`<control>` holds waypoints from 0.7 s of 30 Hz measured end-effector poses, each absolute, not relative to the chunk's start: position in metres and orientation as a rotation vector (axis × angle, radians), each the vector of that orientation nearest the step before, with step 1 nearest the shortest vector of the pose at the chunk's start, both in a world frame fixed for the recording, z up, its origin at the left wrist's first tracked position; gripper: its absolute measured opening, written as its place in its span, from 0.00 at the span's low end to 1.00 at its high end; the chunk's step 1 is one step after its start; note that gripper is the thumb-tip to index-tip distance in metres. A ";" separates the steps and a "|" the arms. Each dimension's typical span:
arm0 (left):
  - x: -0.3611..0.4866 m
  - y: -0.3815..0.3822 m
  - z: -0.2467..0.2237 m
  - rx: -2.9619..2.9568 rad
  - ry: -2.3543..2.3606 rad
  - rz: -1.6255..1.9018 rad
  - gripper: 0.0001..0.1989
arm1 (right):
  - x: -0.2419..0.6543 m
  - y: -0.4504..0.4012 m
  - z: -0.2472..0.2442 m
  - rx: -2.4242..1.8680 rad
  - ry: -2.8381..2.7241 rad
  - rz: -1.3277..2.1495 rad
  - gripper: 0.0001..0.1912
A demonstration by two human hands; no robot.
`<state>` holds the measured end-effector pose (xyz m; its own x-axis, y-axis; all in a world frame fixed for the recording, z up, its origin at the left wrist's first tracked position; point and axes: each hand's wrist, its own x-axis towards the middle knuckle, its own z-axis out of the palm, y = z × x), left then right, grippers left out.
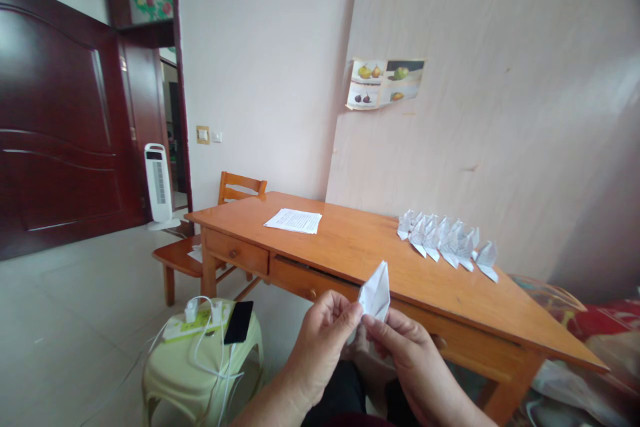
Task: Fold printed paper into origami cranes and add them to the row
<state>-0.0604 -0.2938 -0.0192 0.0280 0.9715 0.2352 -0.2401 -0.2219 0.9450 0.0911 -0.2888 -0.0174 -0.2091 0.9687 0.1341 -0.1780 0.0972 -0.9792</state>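
Between my hands, just in front of the table's near edge, is a folded white paper piece (376,292) with a pointed top. My left hand (327,330) pinches its lower left side between thumb and fingers. Its lower right is gripped by my right hand (400,340), the thumb pressed on the front and the fingers behind. Several folded paper pieces (440,240) stand in rows at the right of the wooden table (345,240). A stack of printed sheets (293,220) lies flat toward the table's left.
A pale green stool (175,367) at lower left carries a phone (239,322), a power strip (187,325) and white cables. Behind it are a wooden chair (183,260) and a white tower fan (159,183). Bags (607,327) lie beyond the table's right end.
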 end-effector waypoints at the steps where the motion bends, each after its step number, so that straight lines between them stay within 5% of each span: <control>1: -0.059 -0.294 -0.021 1.254 0.888 1.409 0.19 | 0.091 -0.289 -0.017 -0.882 -1.263 1.355 0.20; 21: -0.054 -0.295 -0.020 1.326 0.805 1.299 0.18 | 0.093 -0.285 -0.015 -0.778 -1.271 1.278 0.21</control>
